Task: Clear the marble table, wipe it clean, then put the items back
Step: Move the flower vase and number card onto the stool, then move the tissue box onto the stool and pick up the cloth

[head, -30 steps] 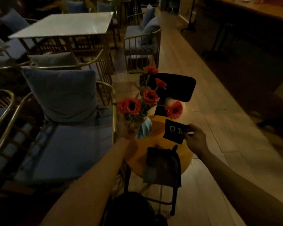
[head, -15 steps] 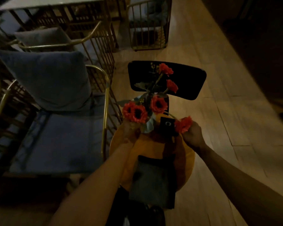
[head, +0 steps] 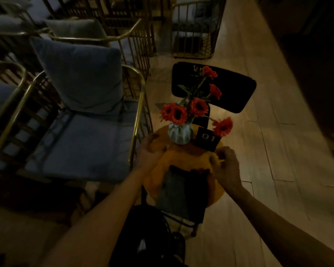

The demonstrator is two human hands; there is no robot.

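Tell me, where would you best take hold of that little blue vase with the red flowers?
Probably around the vase's ribbed body, low down, coming from the left hand's side. It stands upright on the round wooden seat; the flowers spread over its top, and the black number card stands close on its right.

It's dim all round me; one warm glow falls on the floor (head: 245, 135) and the red flowers (head: 198, 106). The corners sink into black, the edges bow and smear, and my hands look soft, blurred.
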